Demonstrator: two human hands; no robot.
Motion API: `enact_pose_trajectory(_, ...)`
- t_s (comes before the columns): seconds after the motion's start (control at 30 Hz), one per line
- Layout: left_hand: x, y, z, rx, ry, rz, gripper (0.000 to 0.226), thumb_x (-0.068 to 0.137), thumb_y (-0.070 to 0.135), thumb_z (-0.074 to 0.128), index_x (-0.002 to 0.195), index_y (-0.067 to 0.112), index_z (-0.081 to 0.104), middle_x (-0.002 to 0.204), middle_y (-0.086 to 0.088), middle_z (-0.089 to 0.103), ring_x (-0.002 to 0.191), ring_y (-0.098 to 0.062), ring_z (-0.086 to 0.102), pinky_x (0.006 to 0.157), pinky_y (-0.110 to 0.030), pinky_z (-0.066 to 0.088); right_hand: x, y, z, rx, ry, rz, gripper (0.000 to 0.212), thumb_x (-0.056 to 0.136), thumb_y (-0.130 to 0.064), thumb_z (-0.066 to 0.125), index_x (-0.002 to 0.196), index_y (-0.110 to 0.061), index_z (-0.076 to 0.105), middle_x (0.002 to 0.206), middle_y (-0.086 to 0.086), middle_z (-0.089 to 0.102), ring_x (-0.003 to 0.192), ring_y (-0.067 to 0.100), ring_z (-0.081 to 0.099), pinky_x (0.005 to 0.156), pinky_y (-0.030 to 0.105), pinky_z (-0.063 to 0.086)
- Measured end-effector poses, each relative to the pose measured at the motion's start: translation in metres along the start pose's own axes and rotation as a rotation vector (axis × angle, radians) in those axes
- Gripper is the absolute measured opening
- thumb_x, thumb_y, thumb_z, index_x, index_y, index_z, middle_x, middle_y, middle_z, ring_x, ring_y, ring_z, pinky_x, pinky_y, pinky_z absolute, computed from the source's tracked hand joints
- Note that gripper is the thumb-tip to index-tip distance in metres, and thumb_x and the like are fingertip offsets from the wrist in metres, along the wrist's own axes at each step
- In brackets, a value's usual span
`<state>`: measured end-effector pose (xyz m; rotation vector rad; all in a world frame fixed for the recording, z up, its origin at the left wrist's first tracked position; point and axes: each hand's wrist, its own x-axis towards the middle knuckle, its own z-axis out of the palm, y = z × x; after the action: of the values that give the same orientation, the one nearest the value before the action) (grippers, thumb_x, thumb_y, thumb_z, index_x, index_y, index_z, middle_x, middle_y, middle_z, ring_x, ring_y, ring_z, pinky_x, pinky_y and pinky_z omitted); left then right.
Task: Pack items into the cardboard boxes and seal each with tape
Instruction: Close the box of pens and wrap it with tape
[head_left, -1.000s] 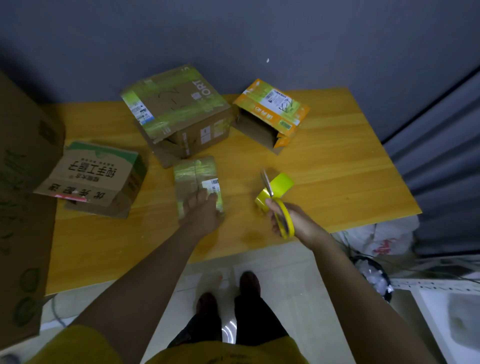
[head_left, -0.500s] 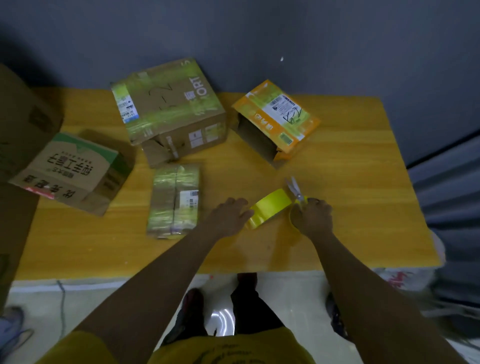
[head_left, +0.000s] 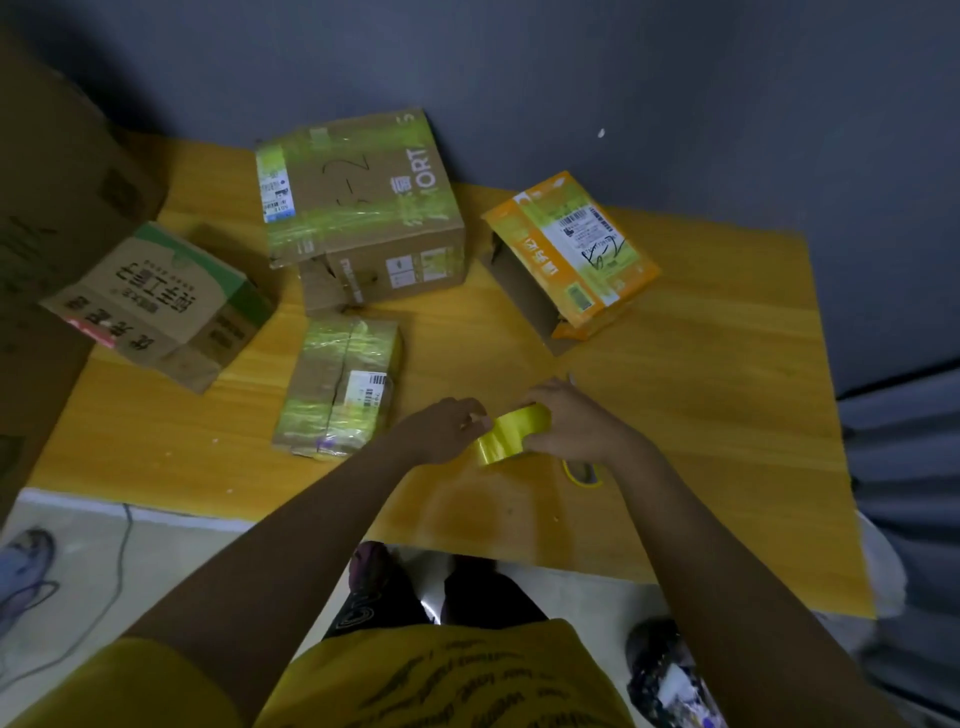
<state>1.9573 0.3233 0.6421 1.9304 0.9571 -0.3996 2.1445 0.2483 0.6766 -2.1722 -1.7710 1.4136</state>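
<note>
While the right hand (head_left: 566, 426) steadies the yellow tape roll (head_left: 511, 431) just above the tabletop (head_left: 701, 374), its grip curled round it, the left hand (head_left: 449, 428) pinches the roll's edge, probably seeking the loose end. Scissors (head_left: 584, 473) lie under the right wrist; the small taped box (head_left: 340, 384) waits nearby.

Bare table (head_left: 727, 395) right of boxes (head_left: 363, 208)

My tape roll (head_left: 511, 434): yellow. Table (head_left: 701, 415): orange wood grain. Far-right box (head_left: 576, 249): orange. Wall (head_left: 623, 78): grey-blue.
</note>
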Motion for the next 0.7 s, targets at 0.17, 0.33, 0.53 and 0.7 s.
enact_pose_trajectory(0.17, -0.004, -0.024, -0.015, -0.047, 0.393, 0.003, 0.034, 0.101, 0.029, 0.043, 0.128, 0.011, 0.056, 0.125, -0.014, 0.054, 0.115, -0.031, 0.051, 0.093, -0.034, 0.038, 0.005, 0.003, 0.018, -0.258, 0.268, -0.032, 0.038, 0.087, -0.029, 0.069, 0.120, -0.019, 0.054, 0.126, 0.001, 0.047, 0.124, 0.024, 0.037, 0.094, 0.040, 0.041)
enact_pose_trajectory(0.33, -0.017, -0.057, -0.028, 0.092, 0.565, -0.075, 0.031, 0.097, 0.017, 0.046, 0.127, 0.014, 0.056, 0.131, -0.009, 0.046, 0.125, -0.031, 0.033, 0.104, -0.040, 0.028, 0.025, 0.000, 0.058, -0.439, 0.418, 0.192, 0.044, 0.093, -0.032, 0.060, 0.132, -0.019, 0.045, 0.134, 0.004, 0.046, 0.132, 0.027, 0.034, 0.099, 0.047, 0.038)
enact_pose_trajectory(0.53, -0.031, -0.103, -0.042, 0.152, 0.586, -0.094, 0.034, 0.095, 0.017, 0.047, 0.129, 0.017, 0.055, 0.130, -0.012, 0.044, 0.125, -0.033, 0.033, 0.103, -0.043, 0.025, 0.033, -0.034, 0.109, -0.269, 0.816, 0.085, 0.048, 0.070, -0.009, 0.063, 0.117, -0.006, 0.059, 0.112, 0.017, 0.055, 0.109, 0.038, 0.049, 0.090, 0.045, 0.043)
enact_pose_trajectory(0.7, -0.040, -0.141, -0.047, 0.292, 0.552, 0.037, 0.052, 0.093, 0.038, 0.023, 0.136, 0.018, 0.047, 0.143, -0.010, 0.036, 0.133, -0.029, 0.026, 0.104, -0.048, 0.025, 0.068, -0.102, 0.148, 0.896, 0.392, 0.206, 0.053, 0.092, -0.038, 0.060, 0.135, -0.010, 0.047, 0.129, 0.008, 0.054, 0.114, 0.021, 0.054, 0.095, 0.035, 0.046)
